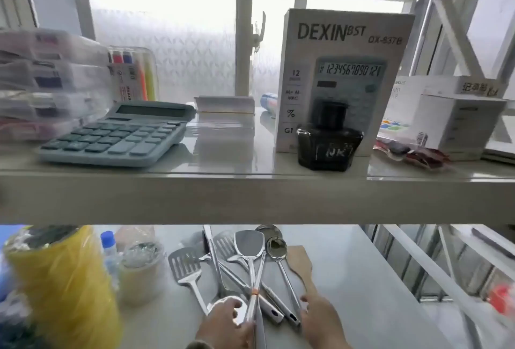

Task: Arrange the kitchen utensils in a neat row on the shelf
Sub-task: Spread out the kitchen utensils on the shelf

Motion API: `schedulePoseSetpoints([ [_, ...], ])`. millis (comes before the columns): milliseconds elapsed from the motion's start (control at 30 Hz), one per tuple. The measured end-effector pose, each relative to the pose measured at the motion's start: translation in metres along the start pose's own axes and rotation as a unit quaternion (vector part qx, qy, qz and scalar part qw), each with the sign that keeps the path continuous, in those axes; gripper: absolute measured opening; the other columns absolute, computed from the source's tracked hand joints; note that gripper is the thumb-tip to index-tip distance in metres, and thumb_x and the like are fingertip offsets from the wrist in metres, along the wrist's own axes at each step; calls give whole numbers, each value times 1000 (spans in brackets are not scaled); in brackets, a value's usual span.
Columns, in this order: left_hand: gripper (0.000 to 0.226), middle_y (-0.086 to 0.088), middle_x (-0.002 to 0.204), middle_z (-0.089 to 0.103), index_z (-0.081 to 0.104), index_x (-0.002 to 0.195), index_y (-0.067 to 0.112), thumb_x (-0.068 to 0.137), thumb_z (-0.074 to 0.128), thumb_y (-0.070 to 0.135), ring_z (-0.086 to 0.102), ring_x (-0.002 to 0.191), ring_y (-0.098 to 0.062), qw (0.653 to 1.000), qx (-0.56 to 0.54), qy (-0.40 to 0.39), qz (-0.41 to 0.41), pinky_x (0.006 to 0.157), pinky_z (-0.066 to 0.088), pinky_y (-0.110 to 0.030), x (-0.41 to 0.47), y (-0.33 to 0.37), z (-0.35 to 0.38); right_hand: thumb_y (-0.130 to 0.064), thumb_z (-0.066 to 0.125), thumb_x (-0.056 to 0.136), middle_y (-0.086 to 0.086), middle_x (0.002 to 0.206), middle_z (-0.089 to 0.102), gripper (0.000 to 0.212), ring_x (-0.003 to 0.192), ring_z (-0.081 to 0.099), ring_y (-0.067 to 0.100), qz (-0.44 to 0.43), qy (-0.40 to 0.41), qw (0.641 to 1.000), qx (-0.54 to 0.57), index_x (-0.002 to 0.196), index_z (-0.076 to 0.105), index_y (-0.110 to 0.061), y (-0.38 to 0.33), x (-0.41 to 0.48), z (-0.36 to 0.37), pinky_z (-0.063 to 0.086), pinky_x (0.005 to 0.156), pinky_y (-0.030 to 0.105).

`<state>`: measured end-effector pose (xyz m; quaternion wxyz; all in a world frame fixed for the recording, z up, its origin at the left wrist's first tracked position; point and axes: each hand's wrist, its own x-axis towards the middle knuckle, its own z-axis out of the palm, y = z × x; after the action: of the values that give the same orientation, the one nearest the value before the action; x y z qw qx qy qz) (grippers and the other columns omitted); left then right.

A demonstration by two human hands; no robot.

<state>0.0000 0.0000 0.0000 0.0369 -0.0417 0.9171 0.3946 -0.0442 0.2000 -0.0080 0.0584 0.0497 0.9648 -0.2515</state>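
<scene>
Head view shows us the lower shelf in the bottom half of the frame, where the utensils lie in a crossed heap at bottom centre.

Going from left to right, we see first the slotted turner, lying a little apart from the heap. Next comes the knife, then the solid spatula, raised above the others. Our left hand is closed around its handle, just below an orange band. Then the spoon, and at the right the wooden spatula, whose handle our right hand touches; we cannot tell if the fingers are closed on it.

We judge the steel pieces to be stiff, rather light and smooth, so they may slip and slide on the glossy shelf. The handles cross, so lifting one can drag its neighbours. It is better to hold each one at the middle of the handle, and the knife never by the blade. The wooden one should be less slippery.
</scene>
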Motion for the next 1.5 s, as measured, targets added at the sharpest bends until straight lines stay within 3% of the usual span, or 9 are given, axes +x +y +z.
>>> schedulePoseSetpoints([
  [167, 49, 8, 99, 55, 55, 119, 27, 74, 63, 44, 53, 105, -8, 998, 36, 29, -49, 105, 36, -19, 4, 7, 14, -12, 51, 81, 12, 114, 62, 22, 80, 49, 31, 13, 15, 1000, -6, 61, 43, -15, -6, 9, 7, 42, 74, 31],
  [267, 61, 5, 100, 57, 61, 116, 23, 63, 48, 50, 52, 119, -12, 994, 75, 16, -72, 110, 30, -25, 3, 16, 18, -5, 47, 78, 16, 96, 61, 23, 73, 42, 27, 34, -1, 999, 15, 58, 40, -16, -4, 18, 8, 43, 68, 29],
  [400, 43, -5, 108, 67, 71, 95, 12, 79, 52, 47, 54, 111, -20, 990, 88, 13, -110, 98, 35, -23, 6, 28, 23, -10, 50, 78, 14, 95, 67, 12, 78, 54, 26, 56, -52, 995, 60, 67, 50, -14, -3, 24, 4, 38, 66, 23],
  [500, 41, 0, 69, 61, 59, 60, 9, 82, 53, 43, 58, 85, -22, 990, 53, 37, -129, 72, 38, -23, 2, 37, 29, -16, 61, 77, 7, 63, 62, 29, 69, 58, 24, 74, -48, 984, 155, 50, 49, -14, -2, 30, -1, 42, 65, 27],
  [600, 31, -4, 78, 69, 66, 72, 13, 81, 56, 42, 65, 87, -23, 989, 15, 50, -135, 72, 44, -25, -2, 49, 41, -12, 66, 79, -5, 30, 50, 38, 38, 49, 14, 80, -32, 957, 275, 43, 53, -13, -2, 33, -14, 41, 53, 25],
  [900, 18, 3, 92, 61, 54, 80, 25, 78, 55, 43, 62, 99, -17, 997, 22, 59, -49, 85, 44, -22, -16, 123, 101, -9, 63, 84, 8, 49, 62, 23, 38, 46, 14, 67, -5, 890, 450, 62, 64, -4, 36, 37, -65, 39, 47, 24],
  [1233, 22, -5, 125, 56, 48, 79, 28, 70, 50, 48, 56, 116, -17, 996, 2, -12, -94, 97, 43, -24, -19, 171, 186, -6, 63, 83, 7, 36, 55, 39, 35, 47, 17, 124, 22, 910, 396, 44, 57, -6, 130, 49, -70, 35, 50, 27],
  [1367, 41, -5, 120, 58, 59, 108, 18, 76, 52, 43, 57, 115, -17, 995, -12, -27, -97, 95, 42, -23, -12, 182, 206, -13, 61, 84, 1, 39, 57, 43, 55, 56, 25, 113, 14, 941, 320, 41, 55, -12, 149, 56, -73, 41, 63, 31],
  [1500, 21, -9, 98, 54, 54, 93, 23, 77, 53, 37, 62, 106, -20, 994, -16, -40, -102, 89, 46, -27, -8, 191, 217, -18, 68, 77, 3, 56, 57, 25, 58, 53, 23, 80, -3, 963, 257, 57, 53, -13, 155, 55, -76, 38, 59, 30],
])
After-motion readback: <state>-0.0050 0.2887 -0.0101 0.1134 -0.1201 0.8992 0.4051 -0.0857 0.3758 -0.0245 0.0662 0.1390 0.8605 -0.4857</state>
